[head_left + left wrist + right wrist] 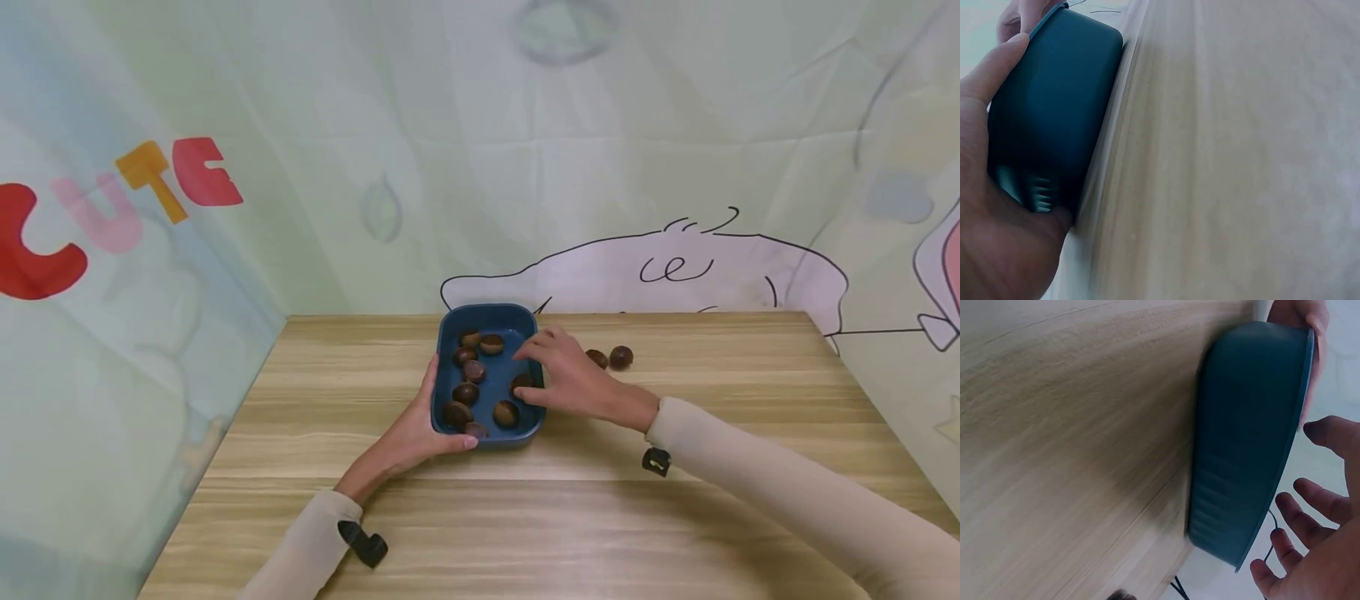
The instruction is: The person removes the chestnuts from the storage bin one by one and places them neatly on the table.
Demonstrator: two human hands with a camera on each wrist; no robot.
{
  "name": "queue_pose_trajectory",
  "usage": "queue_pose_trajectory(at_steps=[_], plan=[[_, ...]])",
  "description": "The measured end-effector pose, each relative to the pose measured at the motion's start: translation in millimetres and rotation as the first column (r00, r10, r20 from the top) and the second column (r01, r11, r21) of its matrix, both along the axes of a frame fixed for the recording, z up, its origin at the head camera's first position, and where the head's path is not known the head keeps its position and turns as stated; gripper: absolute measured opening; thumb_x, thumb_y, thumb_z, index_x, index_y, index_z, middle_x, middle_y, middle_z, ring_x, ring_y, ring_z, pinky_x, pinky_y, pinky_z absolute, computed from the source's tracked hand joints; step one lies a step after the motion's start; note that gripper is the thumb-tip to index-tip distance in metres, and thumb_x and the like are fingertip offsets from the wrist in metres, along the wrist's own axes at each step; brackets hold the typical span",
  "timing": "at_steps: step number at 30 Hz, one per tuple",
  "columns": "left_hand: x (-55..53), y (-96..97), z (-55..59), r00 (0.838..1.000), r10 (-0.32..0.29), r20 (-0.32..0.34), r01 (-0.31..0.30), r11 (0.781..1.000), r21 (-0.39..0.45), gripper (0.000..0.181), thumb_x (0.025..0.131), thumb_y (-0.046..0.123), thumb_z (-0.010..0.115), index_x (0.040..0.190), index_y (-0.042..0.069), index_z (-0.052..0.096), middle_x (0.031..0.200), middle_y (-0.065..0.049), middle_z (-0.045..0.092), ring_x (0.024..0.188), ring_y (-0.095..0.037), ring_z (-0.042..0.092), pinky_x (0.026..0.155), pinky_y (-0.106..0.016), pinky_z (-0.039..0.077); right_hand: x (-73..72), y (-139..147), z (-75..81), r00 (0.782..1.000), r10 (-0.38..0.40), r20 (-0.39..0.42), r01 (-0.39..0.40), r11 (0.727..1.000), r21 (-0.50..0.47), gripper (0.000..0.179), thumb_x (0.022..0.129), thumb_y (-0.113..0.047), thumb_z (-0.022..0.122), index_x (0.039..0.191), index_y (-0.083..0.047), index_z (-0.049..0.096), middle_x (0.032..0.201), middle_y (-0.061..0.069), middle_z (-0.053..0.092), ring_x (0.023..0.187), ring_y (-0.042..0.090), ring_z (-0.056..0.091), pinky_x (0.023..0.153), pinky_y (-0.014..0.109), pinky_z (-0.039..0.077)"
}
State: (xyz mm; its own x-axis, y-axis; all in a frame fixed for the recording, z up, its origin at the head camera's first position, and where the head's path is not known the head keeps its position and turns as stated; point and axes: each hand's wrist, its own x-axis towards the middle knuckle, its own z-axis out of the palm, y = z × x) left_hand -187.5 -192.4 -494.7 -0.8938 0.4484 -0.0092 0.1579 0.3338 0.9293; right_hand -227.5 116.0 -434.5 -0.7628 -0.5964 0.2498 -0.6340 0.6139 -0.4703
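A deep blue rectangular tray (487, 312) stands on the wooden table, with several brown chestnuts (466, 393) inside, mostly along its left side. My left hand (420, 429) holds the tray at its near left corner, thumb over the near rim and fingers along the left wall. Above the right rim is my right hand (566, 375), its thumb and fingers spread apart with nothing between them in the right wrist view. One chestnut (522, 383) lies in the tray just below those fingers, partly covered by them. The tray's outer wall (1060, 87) fills much of the left wrist view.
Two chestnuts lie on the table right of the tray: one (621, 357) in plain sight, the other (596, 358) partly behind the right hand. A printed cloth (375, 150) hangs behind the wooden table (480, 533), close to its far edge.
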Motion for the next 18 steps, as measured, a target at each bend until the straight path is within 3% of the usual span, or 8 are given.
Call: queue_pose_trajectory(at_steps=[5,18], plan=[[-0.6,0.1,-0.9,1.0,-0.009,-0.023,0.01,1.0,0.023,0.142,0.087,0.037,0.095,0.176,0.028,-0.015,0.184,-0.014,0.009,0.166,-0.04,0.024,0.129,-0.069,0.02,-2.0,-8.3,-5.2,0.999,0.028,-0.038,-0.023,0.993,0.112,0.044,0.094,-0.03,0.087,0.13,-0.005,0.078,0.135,0.013,0.073,0.132,0.037,0.053,0.104,0.065,0.046],[0.9,0.5,0.5,1.0,0.01,-0.017,-0.01,1.0,-0.013,0.143,0.086,0.04,0.095,0.176,0.027,-0.016,0.185,-0.014,0.006,0.167,-0.041,0.018,0.129,-0.071,0.017,-12.9,-23.0,-6.4,1.0,-0.01,0.025,0.002,0.95,0.311,0.038,0.091,-0.023,0.088,0.125,-0.008,0.08,0.131,0.009,0.075,0.131,0.032,0.049,0.098,0.061,0.044]])
